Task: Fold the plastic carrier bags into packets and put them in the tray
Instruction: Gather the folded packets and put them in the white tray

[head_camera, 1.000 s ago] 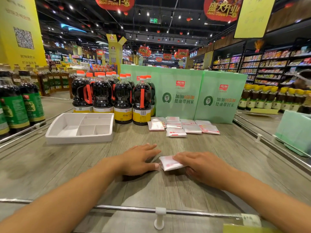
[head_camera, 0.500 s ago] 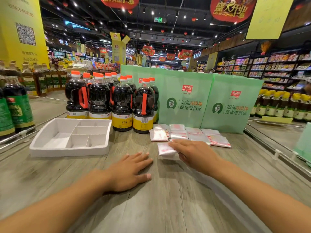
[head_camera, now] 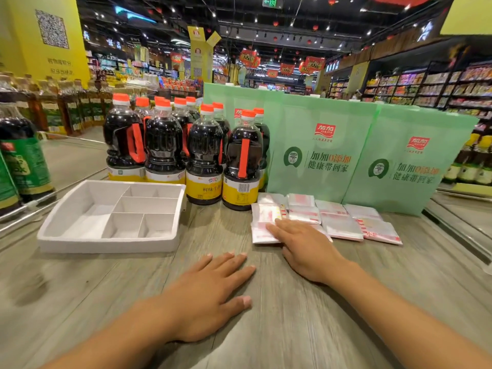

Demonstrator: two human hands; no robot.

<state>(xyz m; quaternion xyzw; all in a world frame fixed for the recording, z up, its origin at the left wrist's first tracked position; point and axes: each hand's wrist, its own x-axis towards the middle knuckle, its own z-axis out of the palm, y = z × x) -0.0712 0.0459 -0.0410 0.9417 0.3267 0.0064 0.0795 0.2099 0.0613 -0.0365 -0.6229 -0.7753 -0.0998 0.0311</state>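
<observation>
Packet status: folded white plastic packet (head_camera: 262,234) sits mid-frame under our right hand (head_camera: 303,246), fingers straight, together, pressing it flat. White compartmented tray (head_camera: 106,245) lies left of it (carry goes leftward). Our left hand (head_camera: 213,294), flat and slightly splayed, is nearer.

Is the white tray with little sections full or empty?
Empty. Each compartment of the white divided tray shows only bare white floor.

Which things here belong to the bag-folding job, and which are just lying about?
Job: folded packet under right hand; other packets; white tray; left hand flat on the table.
Lying about: soy sauce bottles; green bags.
</observation>
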